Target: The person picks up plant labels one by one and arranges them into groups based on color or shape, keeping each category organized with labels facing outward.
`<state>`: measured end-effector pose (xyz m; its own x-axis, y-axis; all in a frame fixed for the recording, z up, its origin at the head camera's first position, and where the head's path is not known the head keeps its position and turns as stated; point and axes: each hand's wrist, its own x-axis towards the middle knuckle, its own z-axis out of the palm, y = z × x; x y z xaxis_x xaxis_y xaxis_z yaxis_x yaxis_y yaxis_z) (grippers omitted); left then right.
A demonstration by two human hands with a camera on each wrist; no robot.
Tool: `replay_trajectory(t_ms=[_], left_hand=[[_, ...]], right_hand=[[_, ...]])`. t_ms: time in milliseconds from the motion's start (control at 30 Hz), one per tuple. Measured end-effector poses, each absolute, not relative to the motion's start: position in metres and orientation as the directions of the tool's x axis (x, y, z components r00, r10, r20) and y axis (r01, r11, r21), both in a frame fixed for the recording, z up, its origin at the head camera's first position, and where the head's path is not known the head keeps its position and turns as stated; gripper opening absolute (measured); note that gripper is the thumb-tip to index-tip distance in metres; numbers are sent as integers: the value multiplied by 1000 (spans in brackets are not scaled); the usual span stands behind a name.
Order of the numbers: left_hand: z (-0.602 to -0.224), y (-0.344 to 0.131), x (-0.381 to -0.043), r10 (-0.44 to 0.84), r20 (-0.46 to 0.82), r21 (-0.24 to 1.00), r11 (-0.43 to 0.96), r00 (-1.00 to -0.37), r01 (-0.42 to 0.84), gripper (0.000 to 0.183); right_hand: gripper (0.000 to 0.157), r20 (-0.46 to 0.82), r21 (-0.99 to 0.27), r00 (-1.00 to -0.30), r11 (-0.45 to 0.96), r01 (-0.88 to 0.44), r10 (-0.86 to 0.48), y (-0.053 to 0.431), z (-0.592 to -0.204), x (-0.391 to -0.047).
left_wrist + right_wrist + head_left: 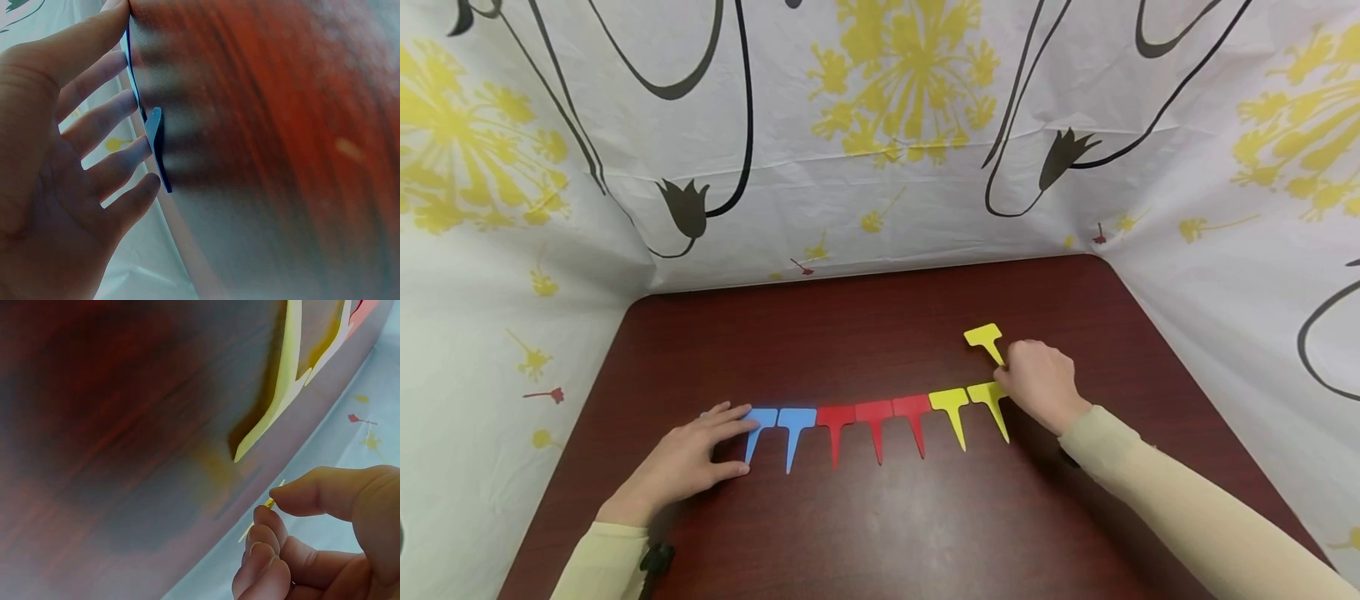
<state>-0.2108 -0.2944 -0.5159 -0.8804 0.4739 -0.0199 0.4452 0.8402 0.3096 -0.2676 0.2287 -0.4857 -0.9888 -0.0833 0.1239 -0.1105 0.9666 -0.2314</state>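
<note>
A row of T-shaped plant labels lies on the table: a blue label (796,419), a red label (875,411) and a yellow label (951,400) are among them. My right hand (1041,383) pinches the stem of another yellow plant label (983,335) between thumb and forefinger, above the row's right end. In the right wrist view that held label shows only in part at the fingertips. At the row's left end, my left hand (700,450) has its fingers spread, with fingertips touching a blue plant label (763,418). The left fingers partly hide the blue there.
The dark reddish-brown table (880,533) has rounded far corners. A white cloth (880,225) with yellow and dark flower prints hangs along its back and sides. A dark band (657,558) sits at the left wrist.
</note>
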Motion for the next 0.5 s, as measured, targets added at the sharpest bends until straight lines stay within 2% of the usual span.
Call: replay_trajectory(t_ms=[500], left_hand=[[-516,-294,-210,470,-29,309,843,-882,439,64]], right_hand=[[44,159,-222,-984,969,-112,-77,253,-493,-233]])
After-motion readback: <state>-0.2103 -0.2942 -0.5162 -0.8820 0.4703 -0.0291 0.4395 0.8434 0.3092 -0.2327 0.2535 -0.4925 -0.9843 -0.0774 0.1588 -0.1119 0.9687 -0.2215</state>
